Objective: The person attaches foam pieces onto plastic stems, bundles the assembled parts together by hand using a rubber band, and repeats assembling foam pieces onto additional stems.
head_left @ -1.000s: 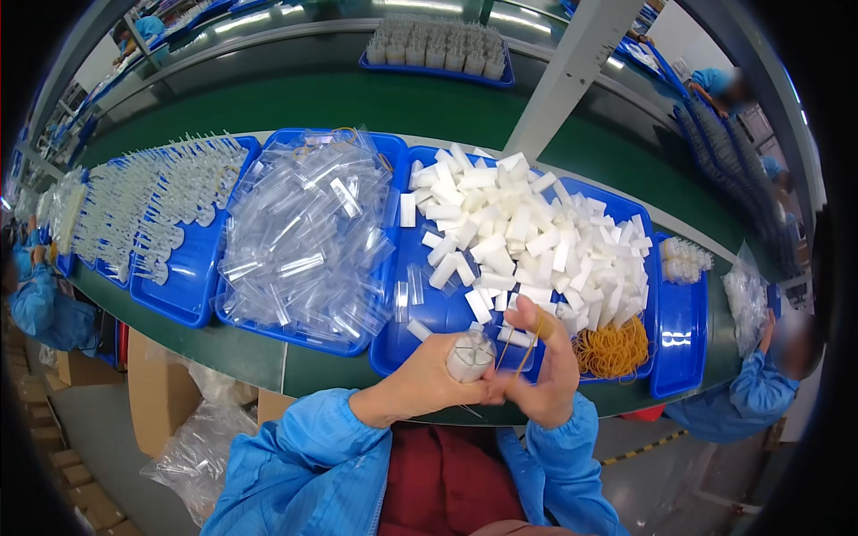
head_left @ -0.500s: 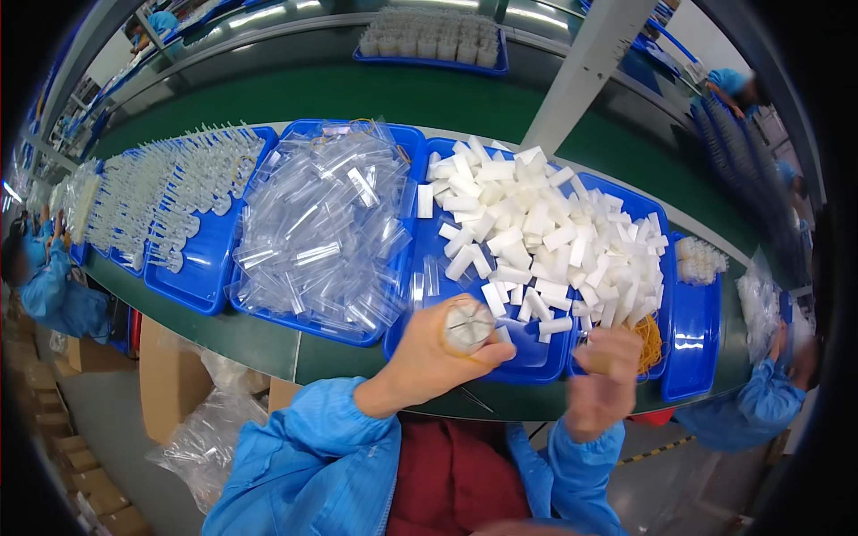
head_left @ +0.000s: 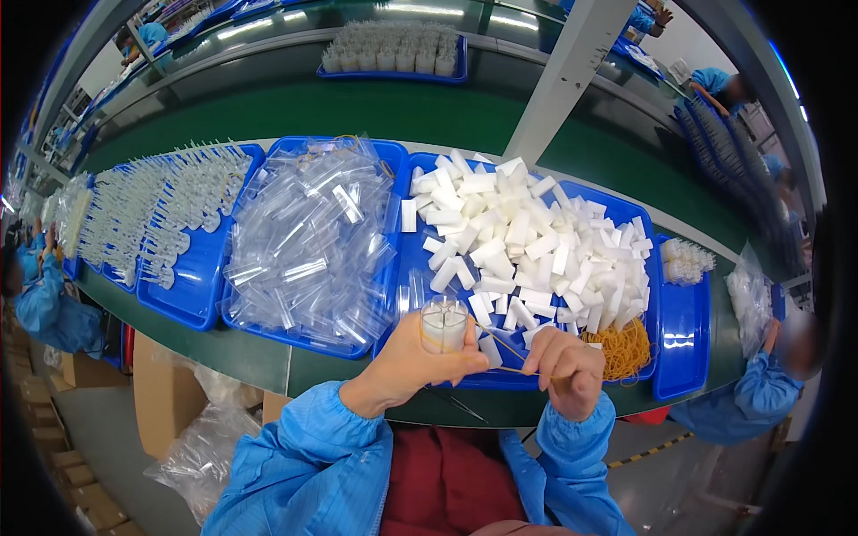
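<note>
My left hand (head_left: pixel 402 366) is wrapped round an upright bundle (head_left: pixel 444 332) of white pieces with clear plastic around them, seen from its top end. A tan rubber band (head_left: pixel 502 343) runs from the bundle to my right hand (head_left: pixel 569 368), whose fingers pinch it and stretch it to the right. Just beyond my hands, white rectangular blocks (head_left: pixel 527 232) lie heaped in a blue tray (head_left: pixel 413 259). Beside my right hand is a pile of yellow-brown rubber bands (head_left: pixel 621 350). How the band loops behind the bundle is partly hidden.
Left of the blocks stands a blue tray (head_left: pixel 335 347) of clear plastic sleeves (head_left: pixel 304 241). Farther left, a tray (head_left: pixel 192 281) bears rows of thin-stemmed clear parts. At right, another tray (head_left: pixel 684 348) has a small bundle group. A metal post (head_left: pixel 567 80) rises behind. Tweezers-like metal (head_left: pixel 466 406) lie near the edge.
My right hand has come left and now pulls a rubber band out from the bundle. The bundle, tipped toward me before, now stands more upright in my left hand. The whole view has shifted slightly.
</note>
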Available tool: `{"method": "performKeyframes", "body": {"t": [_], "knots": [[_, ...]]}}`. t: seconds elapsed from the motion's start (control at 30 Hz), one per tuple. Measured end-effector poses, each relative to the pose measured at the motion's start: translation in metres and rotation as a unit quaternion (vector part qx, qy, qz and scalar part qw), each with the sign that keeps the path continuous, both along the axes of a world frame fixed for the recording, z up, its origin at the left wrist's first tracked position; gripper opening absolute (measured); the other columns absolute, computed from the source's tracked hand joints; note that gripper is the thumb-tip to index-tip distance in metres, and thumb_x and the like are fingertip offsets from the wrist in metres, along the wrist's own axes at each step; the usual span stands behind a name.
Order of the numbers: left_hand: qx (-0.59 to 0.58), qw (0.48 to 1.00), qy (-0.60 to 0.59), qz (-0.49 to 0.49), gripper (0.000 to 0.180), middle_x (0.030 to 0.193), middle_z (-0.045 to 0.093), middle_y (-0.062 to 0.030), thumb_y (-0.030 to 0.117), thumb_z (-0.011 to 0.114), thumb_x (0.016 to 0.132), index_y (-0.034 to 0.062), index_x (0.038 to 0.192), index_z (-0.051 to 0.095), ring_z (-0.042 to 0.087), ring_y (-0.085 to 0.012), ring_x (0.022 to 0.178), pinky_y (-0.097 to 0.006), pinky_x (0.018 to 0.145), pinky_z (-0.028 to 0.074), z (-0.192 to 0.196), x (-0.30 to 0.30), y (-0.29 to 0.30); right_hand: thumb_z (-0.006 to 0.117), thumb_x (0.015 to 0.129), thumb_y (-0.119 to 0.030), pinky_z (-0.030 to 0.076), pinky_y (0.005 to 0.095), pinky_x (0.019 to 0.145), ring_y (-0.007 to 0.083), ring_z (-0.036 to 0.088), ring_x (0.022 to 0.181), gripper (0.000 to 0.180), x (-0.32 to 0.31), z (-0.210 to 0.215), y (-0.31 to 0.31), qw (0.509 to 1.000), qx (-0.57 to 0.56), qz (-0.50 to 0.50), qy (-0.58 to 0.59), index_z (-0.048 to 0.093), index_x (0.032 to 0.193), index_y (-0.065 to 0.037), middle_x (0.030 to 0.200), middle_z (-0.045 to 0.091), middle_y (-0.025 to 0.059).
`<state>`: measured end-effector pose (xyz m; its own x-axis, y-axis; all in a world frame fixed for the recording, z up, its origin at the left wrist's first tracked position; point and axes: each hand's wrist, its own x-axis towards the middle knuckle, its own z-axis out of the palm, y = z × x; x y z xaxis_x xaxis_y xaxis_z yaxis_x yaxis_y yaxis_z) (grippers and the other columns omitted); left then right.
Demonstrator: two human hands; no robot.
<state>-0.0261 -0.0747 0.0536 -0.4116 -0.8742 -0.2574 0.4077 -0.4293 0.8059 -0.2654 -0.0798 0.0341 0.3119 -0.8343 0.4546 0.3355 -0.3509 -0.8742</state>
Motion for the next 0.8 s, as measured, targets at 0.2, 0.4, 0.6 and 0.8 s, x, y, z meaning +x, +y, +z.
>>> {"method": "performKeyframes", "body": {"t": [0.2,0.4,0.6,0.8], "knots": [[0.031,0.981,0.194,-0.004,0.02,0.077,0.061,-0.002,0.018,0.075,0.087,0.0055,0.092,0.06,0.054,-0.0075,0.059,-0.021,0.05,0.038,0.003,0.0,-0.001,0.035,0.106,-0.053,0.036,0.035,0.07,0.0201,0.055,0.065,0.063,-0.001,-0.002,0.004,0.992,0.021,-0.032,-0.121,0.037,0.057,-0.015,0.057,0.047,0.0024],[-0.014,0.981,-0.044,0.19,0.028,0.076,0.06,-0.0052,0.019,0.068,0.09,0.0023,0.109,0.056,0.056,-0.0122,0.06,-0.024,0.048,0.042,-0.018,-0.016,-0.011,0.033,0.108,-0.048,0.037,0.0346,0.083,0.0221,0.062,0.097,0.051,0.011,0.032,0.009,0.877,0.231,0.044,-0.42,0.06,0.099,-0.006,0.102,0.064,0.011],[-0.258,0.959,-0.082,0.08,0.029,0.086,0.066,-0.0045,-0.002,0.076,0.08,0.0033,0.106,0.065,0.063,-0.0115,0.076,-0.026,0.07,0.051,-0.003,-0.032,0.014,0.047,0.103,-0.025,0.04,0.0363,0.101,0.0263,0.059,0.123,0.057,0.035,0.027,0.0,0.944,0.207,-0.235,-0.101,0.035,0.152,0.001,0.15,0.047,0.0194],[-0.349,0.928,-0.132,0.002,0.043,0.1,0.067,-0.0076,0.004,0.085,0.075,0.0062,0.111,0.061,0.067,-0.0173,0.089,-0.03,0.078,0.052,-0.013,-0.027,0.021,0.065,0.089,-0.01,0.041,0.0346,0.103,0.0283,0.057,0.126,0.067,0.023,0.013,0.001,0.963,0.191,-0.168,0.085,0.037,0.149,0.002,0.149,0.048,0.0192]]}}
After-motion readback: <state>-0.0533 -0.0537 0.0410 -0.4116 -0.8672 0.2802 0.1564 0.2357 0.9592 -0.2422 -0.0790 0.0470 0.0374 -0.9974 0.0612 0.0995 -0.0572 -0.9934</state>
